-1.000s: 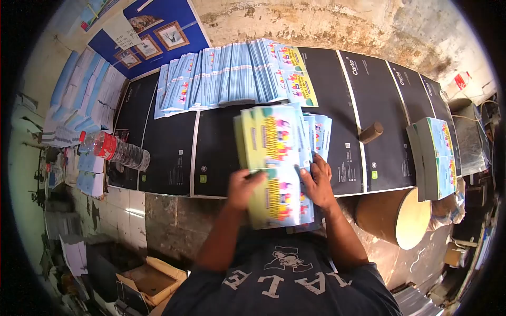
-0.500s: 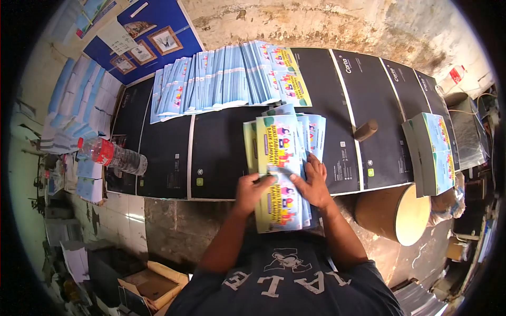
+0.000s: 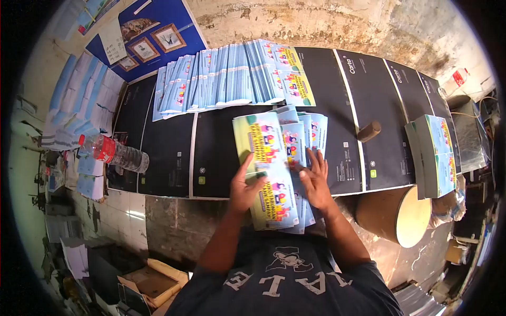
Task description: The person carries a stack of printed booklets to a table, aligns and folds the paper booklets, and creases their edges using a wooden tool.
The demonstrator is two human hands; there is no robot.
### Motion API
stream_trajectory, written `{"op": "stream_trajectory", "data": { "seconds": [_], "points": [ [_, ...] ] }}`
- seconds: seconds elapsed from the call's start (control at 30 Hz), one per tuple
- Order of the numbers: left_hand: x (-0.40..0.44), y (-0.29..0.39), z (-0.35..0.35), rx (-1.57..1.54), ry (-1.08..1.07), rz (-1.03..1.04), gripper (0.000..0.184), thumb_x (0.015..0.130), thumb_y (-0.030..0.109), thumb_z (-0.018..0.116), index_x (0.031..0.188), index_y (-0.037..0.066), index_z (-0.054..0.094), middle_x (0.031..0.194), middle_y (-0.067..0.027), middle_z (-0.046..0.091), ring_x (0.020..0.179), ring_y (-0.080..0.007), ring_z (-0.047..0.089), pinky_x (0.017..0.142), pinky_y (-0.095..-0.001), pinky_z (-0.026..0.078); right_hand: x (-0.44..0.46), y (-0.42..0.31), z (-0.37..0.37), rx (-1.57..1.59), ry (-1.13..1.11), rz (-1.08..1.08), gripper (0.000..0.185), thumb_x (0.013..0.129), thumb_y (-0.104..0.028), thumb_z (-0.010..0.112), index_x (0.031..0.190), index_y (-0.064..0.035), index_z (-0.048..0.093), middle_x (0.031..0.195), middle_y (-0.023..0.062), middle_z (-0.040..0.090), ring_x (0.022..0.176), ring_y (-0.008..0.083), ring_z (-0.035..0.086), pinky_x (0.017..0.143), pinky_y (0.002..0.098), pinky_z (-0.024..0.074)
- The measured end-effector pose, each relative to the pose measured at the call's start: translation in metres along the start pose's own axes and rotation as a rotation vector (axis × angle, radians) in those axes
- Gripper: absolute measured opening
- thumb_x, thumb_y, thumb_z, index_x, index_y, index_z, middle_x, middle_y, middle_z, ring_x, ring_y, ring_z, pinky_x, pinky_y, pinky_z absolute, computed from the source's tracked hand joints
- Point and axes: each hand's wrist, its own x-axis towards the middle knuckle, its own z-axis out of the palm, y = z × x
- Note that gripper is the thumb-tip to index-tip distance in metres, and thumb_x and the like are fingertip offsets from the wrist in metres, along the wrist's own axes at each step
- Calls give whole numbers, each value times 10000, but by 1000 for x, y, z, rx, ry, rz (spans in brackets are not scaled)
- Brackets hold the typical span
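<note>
Holding printed booklets (image 3: 271, 179) between both hands (image 3: 246, 190), thumbs on top

Looks like a small print workshop, judging by the booklets (image 3: 226, 79) in a long row beyond the left hand (image 3: 246, 190), the paper (image 3: 84, 97) piled farther left, the thick stack (image 3: 435, 155) well right of the right hand (image 3: 316, 184), and the stained wall (image 3: 316, 23).

Left hand (image 3: 246, 187) grips a printed sheet (image 3: 270, 168); right hand (image 3: 316, 181) apparently touches overlapping sheets (image 3: 296, 142) beside it.
</note>
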Motion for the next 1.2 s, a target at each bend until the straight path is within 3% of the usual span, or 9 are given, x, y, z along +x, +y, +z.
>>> {"op": "stream_trajectory", "data": {
  "seconds": [0.2,0.27,0.37,0.5,0.57,0.63,0.77,0.97,1.2],
  "points": [
    [-1,-18,-2,164,17,108,582,958,62,643,1498,18,428,1355,-126,588,1203,-153,552,1033,-303,438,7,-7,-1,316,169,130,316,859,-303,780,949,-4,737,1461,292,455,1479,430,257,1190,512,200],
    [-7,-7,-15,-3,77,96,479,1023,79,519,1489,6,435,1391,-151,570,1234,-166,550,1054,-315,426,7,1,6,406,185,151,319,856,-330,778,948,-26,747,1456,275,465,1473,427,262,1183,521,181],
    [-7,2,-41,-266,71,-30,404,1030,93,507,1417,-21,511,1328,-146,620,1205,-186,584,1045,-356,453,4,10,12,496,207,166,307,850,-344,785,939,-51,761,1438,265,483,1464,426,271,1174,524,169],
    [-3,-24,-25,-63,92,-139,362,1050,178,480,1315,-38,598,1241,-126,668,1117,-174,630,994,-341,480,8,0,4,430,178,170,329,839,-371,794,926,-56,760,1425,262,494,1456,434,280,1170,522,178],
    [-4,-10,-3,-284,-108,-396,344,1043,199,517,1271,-36,624,1194,-105,687,1066,-151,643,943,-318,498,6,-1,1,384,178,162,338,832,-381,801,923,-58,760,1421,261,497,1454,436,282,1169,523,179],
    [-6,-3,13,-190,-136,-349,302,1023,202,580,1200,-28,664,1100,-76,716,976,-128,660,860,-296,520,6,-4,0,357,156,186,339,807,-332,830,926,-33,723,1443,303,464,1468,444,268,1180,515,191],
    [-5,-4,10,5,-56,-255,212,986,163,647,1091,-8,714,982,-50,729,861,-102,660,761,-279,534,8,-2,0,332,158,149,369,767,-333,856,905,-22,712,1452,261,476,1458,439,287,1169,521,228],
    [-18,40,-58,-474,192,-302,258,985,175,605,1129,-30,665,955,-72,715,799,-142,678,700,-315,557,4,4,8,295,210,146,373,762,-309,851,950,-28,693,1420,223,503,1439,434,319,1156,524,251],
    [2,0,5,114,31,-316,265,956,213,682,1076,-22,713,936,-27,714,808,-82,634,724,-276,512,6,1,10,238,190,127,510,788,-433,814,1015,8,691,1416,279,473,1416,452,322,1147,543,227]
  ]
}}
